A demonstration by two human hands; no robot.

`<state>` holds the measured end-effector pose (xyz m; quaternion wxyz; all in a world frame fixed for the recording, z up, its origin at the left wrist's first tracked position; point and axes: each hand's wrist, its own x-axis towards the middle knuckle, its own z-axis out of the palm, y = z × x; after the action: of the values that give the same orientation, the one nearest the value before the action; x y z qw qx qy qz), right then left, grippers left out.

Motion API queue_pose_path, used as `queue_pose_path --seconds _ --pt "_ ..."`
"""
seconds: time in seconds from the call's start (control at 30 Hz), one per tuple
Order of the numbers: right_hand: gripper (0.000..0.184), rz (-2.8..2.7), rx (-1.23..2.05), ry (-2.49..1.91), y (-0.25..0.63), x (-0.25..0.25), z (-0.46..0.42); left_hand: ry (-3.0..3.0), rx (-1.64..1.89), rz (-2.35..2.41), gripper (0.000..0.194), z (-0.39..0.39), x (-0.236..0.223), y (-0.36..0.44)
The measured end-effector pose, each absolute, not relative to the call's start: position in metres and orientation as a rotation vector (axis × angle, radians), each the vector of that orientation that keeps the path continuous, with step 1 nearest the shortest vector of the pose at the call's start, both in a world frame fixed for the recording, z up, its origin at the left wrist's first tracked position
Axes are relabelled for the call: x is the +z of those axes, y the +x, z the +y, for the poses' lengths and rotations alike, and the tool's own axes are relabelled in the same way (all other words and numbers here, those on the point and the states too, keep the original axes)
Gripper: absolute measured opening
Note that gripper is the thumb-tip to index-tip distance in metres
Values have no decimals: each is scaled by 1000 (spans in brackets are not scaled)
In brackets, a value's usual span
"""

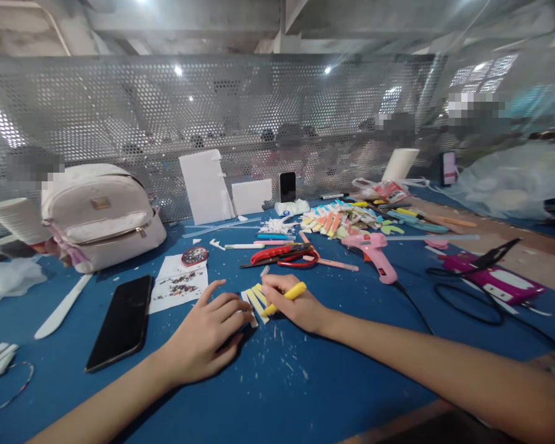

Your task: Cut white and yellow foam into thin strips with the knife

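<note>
My right hand point(293, 306) is closed round a yellow craft knife point(284, 298), its tip at a small fan of yellow and white foam strips point(256, 301) on the blue table point(277, 382). My left hand point(210, 333) rests beside them, fingertips pressing the strips' left end, index finger lifted and stretched out. Both forearms lie across the table's near edge.
A black phone point(123, 320) lies left of my left hand, by a white paper with sequins point(179, 285). Red scissors point(284, 254), a pink glue gun point(374, 251) with its black cord, and several coloured foam pieces point(342, 219) lie beyond. A white backpack point(99, 213) stands at the back left.
</note>
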<state>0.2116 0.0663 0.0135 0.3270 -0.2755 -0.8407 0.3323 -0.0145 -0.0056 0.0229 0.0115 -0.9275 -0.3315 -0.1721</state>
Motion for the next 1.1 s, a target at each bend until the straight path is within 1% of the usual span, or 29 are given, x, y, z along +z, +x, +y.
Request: queue_pose_path --seconds 0.4,0.53,0.67,0.8,1.0,1.1 --pt "48 -2199 879 -700 212 15 65 -2880 -547 -1022 31 -5 23 -15" --pt "45 -2187 853 -719 212 15 65 -2887 -543 -1027 31 -5 22 -16" --pt "46 -2221 850 -700 211 15 65 -2890 -542 -1027 30 -5 22 -15" --pt "42 -2231 837 -712 211 15 65 -2892 -539 -1032 30 -5 22 -15" --pt "42 -2224 842 -719 211 14 66 -2900 -530 -1036 30 -5 21 -15" --pt "45 -2226 848 -720 211 13 66 -2900 -529 -1040 30 -6 21 -15"
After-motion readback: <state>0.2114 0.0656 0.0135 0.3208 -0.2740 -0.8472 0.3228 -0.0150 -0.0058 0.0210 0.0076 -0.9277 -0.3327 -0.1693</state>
